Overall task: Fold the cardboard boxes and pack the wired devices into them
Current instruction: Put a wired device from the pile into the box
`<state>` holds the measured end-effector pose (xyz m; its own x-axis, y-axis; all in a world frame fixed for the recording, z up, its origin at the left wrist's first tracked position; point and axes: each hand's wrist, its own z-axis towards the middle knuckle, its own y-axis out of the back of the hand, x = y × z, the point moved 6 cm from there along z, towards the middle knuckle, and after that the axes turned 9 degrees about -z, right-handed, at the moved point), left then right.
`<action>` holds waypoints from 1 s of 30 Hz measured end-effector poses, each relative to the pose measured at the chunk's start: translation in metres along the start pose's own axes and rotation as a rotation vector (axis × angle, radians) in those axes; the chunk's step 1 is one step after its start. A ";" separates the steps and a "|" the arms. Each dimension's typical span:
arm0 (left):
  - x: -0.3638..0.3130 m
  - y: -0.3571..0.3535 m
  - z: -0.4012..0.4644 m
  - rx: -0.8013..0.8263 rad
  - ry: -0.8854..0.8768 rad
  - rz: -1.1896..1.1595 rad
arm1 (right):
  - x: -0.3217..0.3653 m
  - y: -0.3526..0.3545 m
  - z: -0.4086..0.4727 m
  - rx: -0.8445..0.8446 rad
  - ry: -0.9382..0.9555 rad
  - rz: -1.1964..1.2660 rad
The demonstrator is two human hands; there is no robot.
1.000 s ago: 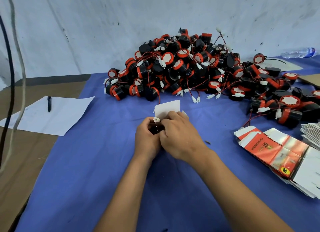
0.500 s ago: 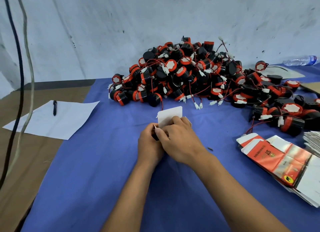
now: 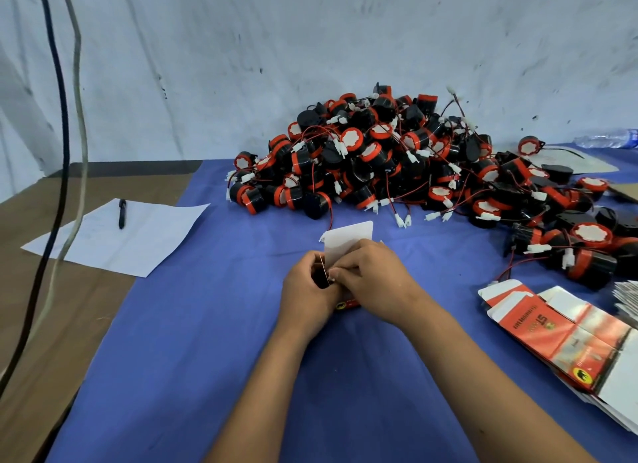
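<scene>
Hands [image 3: 345, 283] grip box [image 3: 348, 238] (blue cloth [image 3: 193, 324])

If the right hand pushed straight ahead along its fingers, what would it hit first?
Its fingers point left, so the right hand would probably press straight into the box and the left hand gripping it; depth is hard to judge.

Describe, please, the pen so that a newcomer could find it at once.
Start at the blue cloth covering the table; off its left edge a white paper sheet lies partly on bare brown tabletop. The pen rests on that sheet's far part: slim, dark, the only thing lying on the paper.
</scene>
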<state>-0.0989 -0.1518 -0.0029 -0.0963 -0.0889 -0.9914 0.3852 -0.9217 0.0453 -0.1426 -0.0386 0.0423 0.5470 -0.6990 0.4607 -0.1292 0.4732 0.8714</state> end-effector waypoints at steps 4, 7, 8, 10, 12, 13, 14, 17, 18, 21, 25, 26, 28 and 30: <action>0.003 0.006 0.003 0.195 0.029 -0.042 | 0.000 0.004 -0.002 -0.052 -0.070 -0.009; 0.005 0.007 0.002 0.274 0.029 -0.018 | -0.001 0.007 -0.004 -0.124 -0.106 -0.108; 0.005 0.007 0.002 0.260 0.017 0.002 | 0.000 0.007 -0.004 -0.121 -0.105 -0.148; 0.004 0.006 0.003 0.229 0.002 0.023 | 0.006 0.005 -0.001 -0.048 -0.080 -0.262; 0.005 0.007 0.003 0.224 0.005 0.021 | 0.010 0.004 0.000 0.066 -0.045 -0.340; 0.005 0.008 0.004 0.227 0.006 0.021 | 0.010 0.004 0.000 0.128 -0.019 -0.371; 0.005 0.009 0.004 0.230 0.006 0.021 | 0.011 0.004 -0.001 0.191 0.020 -0.398; 0.007 0.012 0.006 0.223 0.013 0.013 | 0.011 0.013 -0.011 0.122 0.180 -0.260; 0.008 0.012 0.008 0.230 0.016 0.011 | 0.006 0.025 -0.015 -0.087 0.192 -0.131; 0.010 0.014 0.008 0.291 0.037 -0.005 | -0.039 0.053 -0.036 -0.679 -0.041 0.193; 0.007 0.015 0.006 0.299 0.019 0.027 | -0.080 0.003 -0.030 -0.263 -0.395 0.780; 0.005 0.016 0.006 0.290 0.007 0.031 | -0.081 -0.009 -0.030 -0.156 -0.373 0.794; 0.006 0.016 0.005 0.287 0.027 -0.042 | -0.080 -0.017 -0.028 -0.061 -0.302 0.803; 0.008 0.015 0.003 0.297 0.071 -0.123 | -0.079 -0.017 -0.026 -0.023 -0.267 0.837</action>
<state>-0.0968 -0.1676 -0.0096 -0.0574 0.0465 -0.9973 0.0887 -0.9947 -0.0514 -0.1623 0.0227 -0.0132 0.0680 -0.2180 0.9736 -0.3829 0.8954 0.2272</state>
